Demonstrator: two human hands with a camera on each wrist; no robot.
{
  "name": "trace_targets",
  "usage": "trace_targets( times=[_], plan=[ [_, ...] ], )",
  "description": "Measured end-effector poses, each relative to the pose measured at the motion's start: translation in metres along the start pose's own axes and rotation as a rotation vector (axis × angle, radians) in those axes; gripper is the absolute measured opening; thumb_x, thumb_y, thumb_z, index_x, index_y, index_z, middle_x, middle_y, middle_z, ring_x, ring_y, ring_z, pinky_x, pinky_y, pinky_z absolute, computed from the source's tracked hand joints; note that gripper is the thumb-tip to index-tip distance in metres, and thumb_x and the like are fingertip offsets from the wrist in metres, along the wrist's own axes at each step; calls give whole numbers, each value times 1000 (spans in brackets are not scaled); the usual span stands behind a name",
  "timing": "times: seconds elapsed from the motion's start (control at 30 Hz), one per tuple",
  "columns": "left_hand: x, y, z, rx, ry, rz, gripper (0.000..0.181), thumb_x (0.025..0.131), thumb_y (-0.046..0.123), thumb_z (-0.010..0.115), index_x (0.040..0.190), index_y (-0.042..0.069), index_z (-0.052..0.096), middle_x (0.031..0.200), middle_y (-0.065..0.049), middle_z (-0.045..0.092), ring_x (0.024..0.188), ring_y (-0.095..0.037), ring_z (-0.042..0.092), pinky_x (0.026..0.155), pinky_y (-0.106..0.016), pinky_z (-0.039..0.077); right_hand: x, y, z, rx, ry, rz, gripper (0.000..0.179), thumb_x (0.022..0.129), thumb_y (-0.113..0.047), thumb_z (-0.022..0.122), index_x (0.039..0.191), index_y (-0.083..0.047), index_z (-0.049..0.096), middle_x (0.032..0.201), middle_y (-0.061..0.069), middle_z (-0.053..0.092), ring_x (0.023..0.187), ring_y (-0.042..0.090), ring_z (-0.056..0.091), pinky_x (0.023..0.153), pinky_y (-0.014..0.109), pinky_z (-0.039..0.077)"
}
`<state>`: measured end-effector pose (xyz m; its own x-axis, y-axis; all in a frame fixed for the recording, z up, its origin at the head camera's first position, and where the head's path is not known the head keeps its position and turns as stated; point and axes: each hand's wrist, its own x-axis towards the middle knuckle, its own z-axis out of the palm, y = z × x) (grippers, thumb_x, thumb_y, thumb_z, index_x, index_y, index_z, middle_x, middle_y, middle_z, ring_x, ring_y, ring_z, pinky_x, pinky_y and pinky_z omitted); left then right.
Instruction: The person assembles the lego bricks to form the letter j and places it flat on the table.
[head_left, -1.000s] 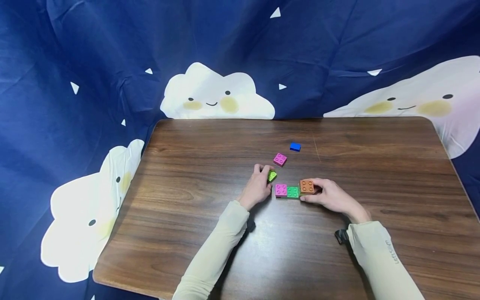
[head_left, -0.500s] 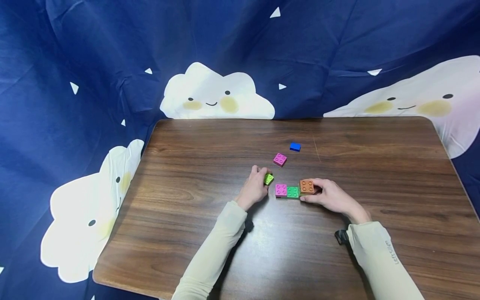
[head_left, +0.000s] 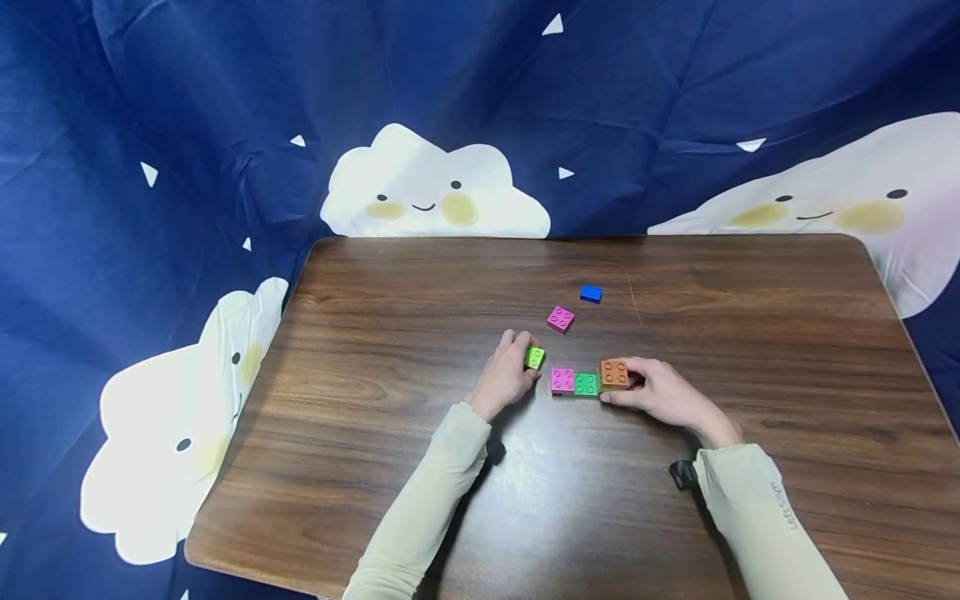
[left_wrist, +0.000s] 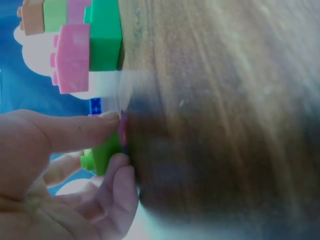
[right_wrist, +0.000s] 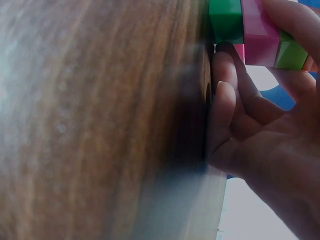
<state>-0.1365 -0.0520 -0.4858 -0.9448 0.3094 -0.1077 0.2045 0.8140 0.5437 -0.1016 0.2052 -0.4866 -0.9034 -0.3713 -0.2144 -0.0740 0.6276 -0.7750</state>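
Observation:
My left hand (head_left: 501,379) pinches a lime green toy brick (head_left: 535,358) between thumb and fingers, low over the table. In the left wrist view the thumb lies on one side of the lime brick (left_wrist: 104,155), fingertips on the other. To its right stands a joined brick assembly: a green base brick (head_left: 586,384), a pink brick (head_left: 562,381) on its left end, and a stack topped by an orange brick (head_left: 613,373). My right hand (head_left: 667,393) holds that stack from the right. In the right wrist view its pink brick (right_wrist: 260,35) and lime brick (right_wrist: 291,52) show.
Behind the hands a loose magenta brick (head_left: 560,319) lies on the wooden table (head_left: 390,350). Farther back is a small blue brick (head_left: 591,293). A blue curtain (head_left: 465,67) with white clouds hangs along the back and left.
The left hand has drawn the lime brick slightly left and toward the person, turning it a little. The right hand and the assembly have stayed in place.

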Motion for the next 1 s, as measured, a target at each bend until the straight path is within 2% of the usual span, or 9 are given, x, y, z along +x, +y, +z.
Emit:
trace_targets(
  times=[0.23, 0.37, 0.63, 0.83, 1.0],
  plan=[
    [-1, 0, 1, 28, 16, -26, 39, 75, 20, 82, 105, 14, 58, 102, -6, 52, 81, -18, 57, 69, -30, 49, 0, 1, 0, -2, 2, -1, 40, 84, -34, 74, 114, -10, 66, 96, 3, 67, 83, 15, 55, 73, 26, 46],
    [-2, 1, 1, 11, 38, -34, 40, 76, 25, 81, 106, 15, 57, 101, -6, 49, 79, -17, 55, 66, -28, 47, 0, 1, 0, -3, 1, 1, 40, 84, -34, 74, 114, -10, 66, 97, 3, 67, 84, 15, 56, 74, 26, 46],
    [-1, 5, -3, -36, 95, -4, 39, 80, 33, 77, 110, 17, 58, 97, -3, 51, 77, -15, 53, 62, -24, 42, 1, 1, 0, -9, 8, -2, 40, 83, -34, 75, 114, -10, 66, 96, 3, 68, 85, 15, 56, 74, 26, 47],
    [0, 10, -6, -55, 92, -2, 38, 85, 41, 72, 111, 18, 59, 97, -3, 54, 77, -14, 51, 62, -23, 39, 1, 1, 0, -6, 0, 14, 43, 83, -36, 74, 116, -9, 66, 99, 4, 68, 87, 16, 56, 77, 30, 47],
    [0, 17, -7, -95, 76, 35, 40, 88, 44, 67, 115, 16, 59, 99, -1, 55, 79, -12, 52, 63, -22, 42, 1, 0, 0, -14, 3, 10, 43, 83, -36, 74, 116, -9, 66, 100, 4, 68, 88, 16, 57, 79, 32, 47]
  ],
)
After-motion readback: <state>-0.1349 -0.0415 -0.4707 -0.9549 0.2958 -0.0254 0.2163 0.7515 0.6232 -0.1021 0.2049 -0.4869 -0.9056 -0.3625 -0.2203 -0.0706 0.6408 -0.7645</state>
